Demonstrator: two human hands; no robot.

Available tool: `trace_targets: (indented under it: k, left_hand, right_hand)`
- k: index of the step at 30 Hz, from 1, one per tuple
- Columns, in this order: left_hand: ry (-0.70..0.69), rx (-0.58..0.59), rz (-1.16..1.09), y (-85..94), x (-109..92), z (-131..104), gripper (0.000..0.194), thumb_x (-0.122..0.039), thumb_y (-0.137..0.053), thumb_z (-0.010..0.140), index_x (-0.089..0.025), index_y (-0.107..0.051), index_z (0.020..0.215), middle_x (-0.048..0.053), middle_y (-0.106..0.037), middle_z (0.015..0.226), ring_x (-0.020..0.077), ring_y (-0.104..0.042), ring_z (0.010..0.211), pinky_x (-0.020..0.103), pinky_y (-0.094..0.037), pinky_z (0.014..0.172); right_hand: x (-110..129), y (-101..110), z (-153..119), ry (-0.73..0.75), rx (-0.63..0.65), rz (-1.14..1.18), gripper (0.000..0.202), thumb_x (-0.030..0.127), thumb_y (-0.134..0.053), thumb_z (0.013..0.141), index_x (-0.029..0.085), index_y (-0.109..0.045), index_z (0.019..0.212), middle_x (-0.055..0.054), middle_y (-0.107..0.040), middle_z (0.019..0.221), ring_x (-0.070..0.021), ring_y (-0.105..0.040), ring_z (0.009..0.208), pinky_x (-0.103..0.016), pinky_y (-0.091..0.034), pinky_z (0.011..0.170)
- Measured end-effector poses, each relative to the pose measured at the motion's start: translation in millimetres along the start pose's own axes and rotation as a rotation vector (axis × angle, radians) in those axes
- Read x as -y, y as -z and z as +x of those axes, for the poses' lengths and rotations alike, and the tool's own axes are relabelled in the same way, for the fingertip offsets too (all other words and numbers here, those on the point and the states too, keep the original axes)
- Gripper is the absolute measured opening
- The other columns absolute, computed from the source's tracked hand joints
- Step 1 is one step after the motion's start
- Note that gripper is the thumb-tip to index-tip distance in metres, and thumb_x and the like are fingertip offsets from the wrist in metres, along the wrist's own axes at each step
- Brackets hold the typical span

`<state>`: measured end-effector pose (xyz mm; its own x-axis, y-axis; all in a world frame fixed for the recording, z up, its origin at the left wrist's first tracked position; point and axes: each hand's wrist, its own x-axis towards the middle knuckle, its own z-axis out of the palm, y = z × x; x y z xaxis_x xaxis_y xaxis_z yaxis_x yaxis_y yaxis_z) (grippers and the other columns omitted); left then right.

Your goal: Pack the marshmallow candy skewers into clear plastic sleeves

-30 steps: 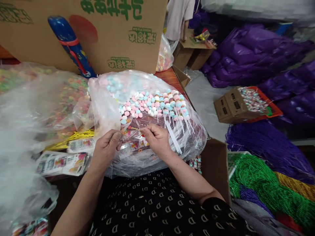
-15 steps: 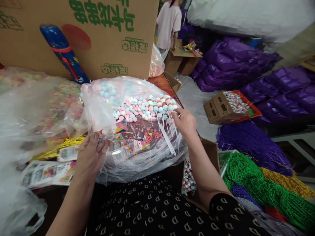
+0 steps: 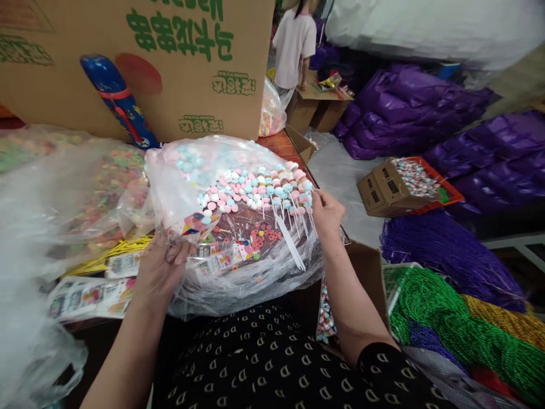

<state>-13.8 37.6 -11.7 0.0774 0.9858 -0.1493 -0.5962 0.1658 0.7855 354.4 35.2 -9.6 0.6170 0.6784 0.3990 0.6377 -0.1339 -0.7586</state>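
My left hand (image 3: 164, 261) is closed on the lower edge of a clear printed packet (image 3: 196, 221), whose colourful corner rests by the loose candies. My right hand (image 3: 327, 213) is pinched at the right end of the candy skewers (image 3: 283, 184); what its fingertips hold, if anything, I cannot make out. These skewers carry pink, white and blue round candies on white sticks, lying side by side. Left of them is a heap of loose candies (image 3: 232, 190) on a large clear plastic bag (image 3: 251, 289). Several bare white sticks (image 3: 292, 244) lie in front of the skewers, near red ring candies (image 3: 261, 236).
Behind stands a big cardboard box (image 3: 183, 85) with a blue bottle-shaped case (image 3: 119, 102) before it. Printed packets (image 3: 89, 298) and yellow ties (image 3: 106, 255) lie left. An open carton (image 3: 366, 267) stands by my right arm; green cords (image 3: 447, 307) lie beyond. A person (image 3: 293, 48) stands behind.
My right hand has shifted slightly right and down, away from the skewers' candies, its fingers now pinched. The packet at my left hand has risen a little, its printed corner covering some candies.
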Motion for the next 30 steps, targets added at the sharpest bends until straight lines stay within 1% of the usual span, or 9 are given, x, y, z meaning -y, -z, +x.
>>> trace_targets:
  k: [1, 3, 6, 8, 11, 14, 19, 25, 30]
  left_hand:
    - [0.004, 0.002, -0.005, 1.0, 1, 1, 0.058, -0.046, -0.095, 0.07, -0.02, -0.044, 0.064, -0.012, -0.032, 0.043, 0.0056, -0.034, 0.04, 0.024, -0.053, 0.058]
    - [0.013, 0.003, -0.008, 2.1, 2, 1, 0.055, -0.046, -0.094, 0.072, -0.02, -0.046, 0.066, -0.013, -0.03, 0.043, 0.0054, -0.033, 0.039, 0.024, -0.052, 0.057]
    - [0.017, -0.001, -0.01, 2.5, 3, 1, 0.052, -0.046, -0.092, 0.076, -0.02, -0.047, 0.067, -0.013, -0.029, 0.041, 0.0054, -0.034, 0.038, 0.023, -0.05, 0.056]
    - [0.011, 0.005, -0.003, 2.9, 4, 0, 0.053, -0.045, -0.091, 0.077, -0.021, -0.046, 0.067, -0.013, -0.03, 0.041, 0.0053, -0.034, 0.038, 0.023, -0.049, 0.056]
    - [0.011, 0.014, 0.032, 4.6, 5, 0, 0.056, -0.05, -0.091, 0.076, -0.021, -0.044, 0.065, -0.013, -0.028, 0.041, 0.0053, -0.033, 0.037, 0.024, -0.051, 0.057]
    - [0.022, 0.033, 0.041, 6.5, 6, 0, 0.06, -0.054, -0.093, 0.072, -0.021, -0.043, 0.063, -0.013, -0.03, 0.041, 0.0053, -0.034, 0.038, 0.025, -0.052, 0.058]
    - [0.058, 0.022, 0.026, 6.1, 7, -1, 0.06, -0.055, -0.097, 0.062, -0.021, -0.048, 0.067, -0.014, -0.032, 0.041, 0.0045, -0.037, 0.038, 0.024, -0.054, 0.06]
    - [0.107, -0.063, 0.052, 5.0, 6, -3, 0.062, -0.052, -0.102, 0.054, -0.022, -0.05, 0.069, -0.015, -0.034, 0.04, 0.0047, -0.037, 0.037, 0.024, -0.054, 0.057]
    - [0.1, -0.043, 0.047, 5.1, 6, -3, 0.06, -0.051, -0.101, 0.056, -0.021, -0.051, 0.065, -0.014, -0.031, 0.039, 0.0057, -0.039, 0.037, 0.026, -0.057, 0.059]
  right_hand:
    - [0, 1, -4, -0.02, -0.014, 0.111, 0.031, 0.04, -0.062, 0.087, 0.018, -0.083, 0.095, -0.009, -0.082, 0.094, -0.0248, -0.073, 0.088, -0.038, -0.054, 0.086]
    - [5, 5, -17, -0.076, 0.011, 0.302, 0.029, 0.044, -0.069, 0.083, 0.019, -0.082, 0.089, -0.002, -0.075, 0.075, -0.0189, -0.066, 0.07, -0.034, -0.054, 0.073]
    - [17, 15, -42, -0.135, 0.143, 0.505, 0.023, 0.043, -0.078, 0.078, 0.022, -0.083, 0.085, 0.005, -0.058, 0.055, -0.0119, -0.05, 0.052, -0.027, -0.045, 0.056]
    - [24, 21, -59, -0.143, 0.25, 0.592, 0.018, 0.039, -0.083, 0.075, 0.024, -0.084, 0.084, 0.006, -0.057, 0.052, -0.0109, -0.048, 0.05, -0.026, -0.042, 0.051]
    - [32, 30, -78, -0.135, 0.393, 0.632, 0.013, 0.035, -0.085, 0.075, 0.027, -0.086, 0.085, 0.004, -0.064, 0.055, -0.0112, -0.052, 0.049, -0.026, -0.044, 0.05]
    - [38, 34, -88, -0.09, 0.46, 0.605, 0.012, 0.035, -0.085, 0.077, 0.029, -0.087, 0.087, 0.001, -0.07, 0.061, -0.0126, -0.056, 0.05, -0.028, -0.049, 0.05]
    - [52, 35, -89, 0.036, 0.476, 0.55, 0.008, 0.033, -0.083, 0.08, 0.032, -0.087, 0.087, -0.001, -0.08, 0.074, -0.0164, -0.068, 0.058, -0.031, -0.058, 0.057]
    - [61, 35, -86, 0.137, 0.52, 0.523, 0.012, 0.024, -0.08, 0.081, 0.031, -0.087, 0.088, -0.001, -0.083, 0.081, -0.0186, -0.076, 0.067, -0.032, -0.064, 0.066]
    - [58, 34, -84, 0.191, 0.524, 0.484, 0.01, 0.023, -0.079, 0.082, 0.028, -0.086, 0.088, -0.002, -0.085, 0.085, -0.0201, -0.08, 0.073, -0.032, -0.066, 0.07]
